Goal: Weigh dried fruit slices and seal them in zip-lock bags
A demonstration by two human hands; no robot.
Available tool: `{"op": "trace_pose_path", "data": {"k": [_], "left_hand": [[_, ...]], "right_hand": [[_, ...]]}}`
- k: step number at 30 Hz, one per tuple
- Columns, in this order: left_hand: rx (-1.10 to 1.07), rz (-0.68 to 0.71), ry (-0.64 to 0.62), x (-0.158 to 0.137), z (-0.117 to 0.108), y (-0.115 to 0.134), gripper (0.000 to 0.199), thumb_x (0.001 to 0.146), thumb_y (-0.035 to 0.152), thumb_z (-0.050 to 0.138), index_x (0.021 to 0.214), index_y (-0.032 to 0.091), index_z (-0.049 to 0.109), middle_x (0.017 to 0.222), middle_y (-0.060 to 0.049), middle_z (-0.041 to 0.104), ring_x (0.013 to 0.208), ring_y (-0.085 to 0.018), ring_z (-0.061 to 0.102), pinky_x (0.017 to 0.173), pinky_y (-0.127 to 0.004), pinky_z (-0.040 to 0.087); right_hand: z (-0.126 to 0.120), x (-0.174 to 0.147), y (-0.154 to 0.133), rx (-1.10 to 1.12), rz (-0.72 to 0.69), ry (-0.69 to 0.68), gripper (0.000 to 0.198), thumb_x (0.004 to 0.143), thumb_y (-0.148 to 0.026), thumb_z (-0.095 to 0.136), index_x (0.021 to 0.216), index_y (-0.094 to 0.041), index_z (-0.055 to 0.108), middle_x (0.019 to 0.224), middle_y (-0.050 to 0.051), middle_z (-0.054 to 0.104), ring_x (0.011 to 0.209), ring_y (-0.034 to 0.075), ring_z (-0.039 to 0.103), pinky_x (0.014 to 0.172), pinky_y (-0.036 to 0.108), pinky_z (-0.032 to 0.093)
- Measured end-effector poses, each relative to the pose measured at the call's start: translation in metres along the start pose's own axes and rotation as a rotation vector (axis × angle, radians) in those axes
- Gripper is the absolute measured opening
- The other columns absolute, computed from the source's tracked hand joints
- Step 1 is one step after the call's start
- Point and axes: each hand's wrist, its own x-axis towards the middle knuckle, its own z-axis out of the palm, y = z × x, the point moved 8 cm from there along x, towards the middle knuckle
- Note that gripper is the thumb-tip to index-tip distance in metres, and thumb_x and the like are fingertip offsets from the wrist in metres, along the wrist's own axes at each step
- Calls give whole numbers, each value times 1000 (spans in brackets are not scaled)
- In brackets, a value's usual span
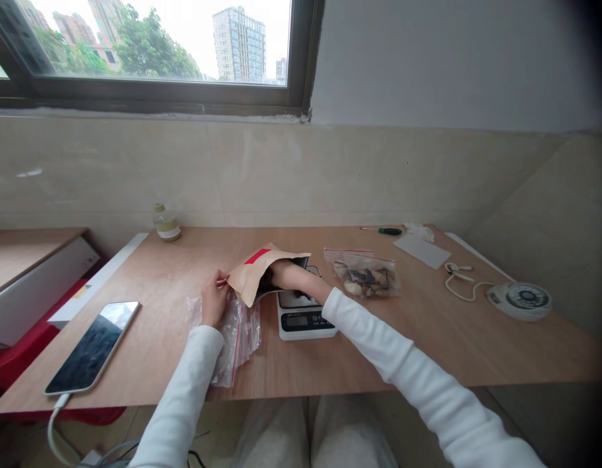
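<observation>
A brown paper pouch (247,276) with a red label lies tilted above the table, its mouth facing right. My left hand (214,299) pinches the pouch's left edge. Inside the mouth is my right hand (286,275); its fingers are hidden by the paper. Just under my right wrist stands a white digital kitchen scale (308,333), with something dark partly visible on its plate. Clear zip bags (233,351) lie flat beneath my left hand and the pouch. Right of the scale, filled zip bags (366,276) hold pale and dark dried pieces.
A phone (93,348) on a cable lies at the left. A small bottle (167,224) stands at the back left. At the right are a screwdriver (389,231), a white sheet (422,250) and a round white corded device (520,300).
</observation>
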Motion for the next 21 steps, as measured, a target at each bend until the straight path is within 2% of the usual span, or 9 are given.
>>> {"op": "trace_pose_path", "data": {"k": [1, 3, 5, 7, 9, 13, 15, 18, 21], "left_hand": [[-4, -6, 1, 0, 1, -1, 19, 71, 37, 59, 78, 20, 57, 90, -8, 70, 87, -23, 67, 77, -33, 52], [-9, -17, 7, 1, 3, -5, 18, 71, 36, 58, 79, 20, 58, 92, -8, 71, 87, -23, 67, 77, -34, 52], [-18, -21, 12, 0, 4, -9, 17, 71, 35, 58, 80, 20, 58, 92, -8, 71, 88, -23, 67, 78, -34, 52], [-33, -18, 12, 0, 6, -12, 17, 72, 34, 56, 81, 20, 57, 92, -8, 71, 88, -22, 67, 78, -33, 53], [-38, -10, 13, -1, 7, -14, 17, 73, 34, 55, 82, 19, 57, 90, -8, 71, 87, -20, 68, 77, -31, 53], [8, 4, 7, 0, 6, -11, 16, 73, 32, 54, 83, 20, 58, 83, -4, 70, 77, -17, 66, 72, -28, 51], [54, 3, 6, 1, 3, -9, 15, 73, 31, 54, 83, 20, 59, 80, -4, 70, 76, -18, 65, 72, -29, 51], [140, -10, 37, 4, -3, -6, 20, 72, 30, 56, 89, 21, 62, 86, -6, 71, 87, -23, 64, 79, -34, 49], [234, -36, 96, 5, -10, -4, 28, 73, 33, 59, 98, 21, 63, 95, -10, 71, 106, -30, 57, 92, -43, 44]], "right_hand": [[-2, -5, 0, 32, -4, -25, 14, 85, -10, 63, 98, -16, 67, 100, 4, 68, 88, 16, 65, 78, 29, 55], [-6, -17, -5, 75, -30, -69, 24, 79, 4, 59, 88, -16, 68, 93, 3, 71, 89, 16, 66, 80, 25, 53], [-15, -30, -11, 164, -36, -45, 29, 77, 8, 53, 83, -16, 68, 91, 2, 71, 87, 14, 66, 80, 24, 52], [-30, -45, -14, 282, -4, 66, 26, 79, 4, 51, 80, -16, 67, 88, 2, 70, 83, 13, 66, 78, 24, 53], [-49, -60, -10, 400, 48, 236, 19, 81, -3, 53, 78, -17, 65, 87, 2, 68, 81, 14, 66, 76, 26, 53], [-76, -87, 8, 661, 95, 529, 3, 81, -20, 63, 79, -19, 62, 89, 3, 67, 88, 16, 66, 82, 30, 54], [-81, -97, 23, 763, 135, 587, 12, 77, -26, 70, 81, -20, 60, 90, 4, 68, 89, 17, 67, 85, 33, 54], [-69, -105, 48, 799, 243, 520, 23, 71, -33, 76, 83, -21, 60, 88, 4, 70, 88, 18, 68, 86, 36, 55], [-40, -112, 73, 757, 359, 398, 24, 69, -34, 75, 81, -19, 61, 84, 4, 70, 81, 18, 68, 81, 36, 56]]}}
